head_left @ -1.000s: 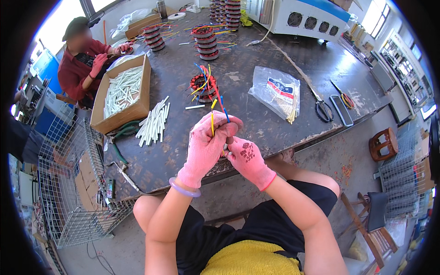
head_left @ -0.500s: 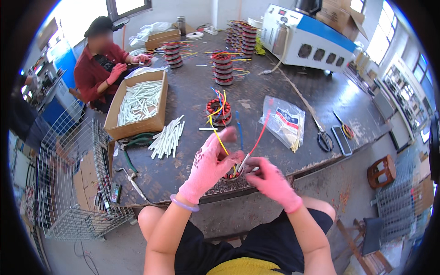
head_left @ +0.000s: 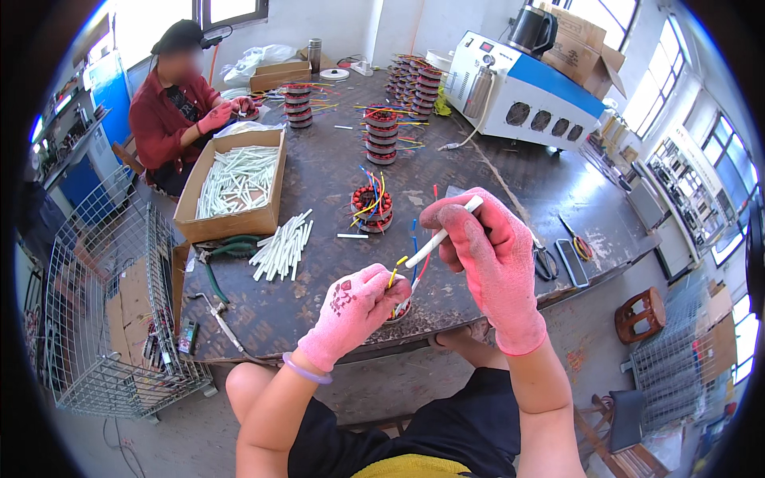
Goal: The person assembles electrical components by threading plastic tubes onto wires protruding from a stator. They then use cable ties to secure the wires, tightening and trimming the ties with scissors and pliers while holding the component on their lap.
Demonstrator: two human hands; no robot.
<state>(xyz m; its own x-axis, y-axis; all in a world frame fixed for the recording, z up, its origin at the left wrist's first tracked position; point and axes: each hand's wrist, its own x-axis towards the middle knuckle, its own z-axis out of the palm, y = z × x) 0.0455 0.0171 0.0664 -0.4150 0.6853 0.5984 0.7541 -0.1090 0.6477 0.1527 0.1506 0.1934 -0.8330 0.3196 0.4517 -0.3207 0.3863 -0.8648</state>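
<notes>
At the near edge of the table [head_left: 470, 171], a wound ring [head_left: 402, 310] is partly hidden by the gloved left hand [head_left: 351, 307], by whose closed fingertips a yellow wire [head_left: 391, 280] is pinched. By the thumb and fingers of the right hand [head_left: 494, 259], a white tube [head_left: 446, 232] is gripped aslant, its lower end just beside the wire's tip; whether they touch cannot be told. Toward the table's left edge, loose tubes [head_left: 282, 248] are piled beside an open carton [head_left: 275, 187]. Near the near-left corner, a torch [head_left: 226, 329] is laid.
</notes>
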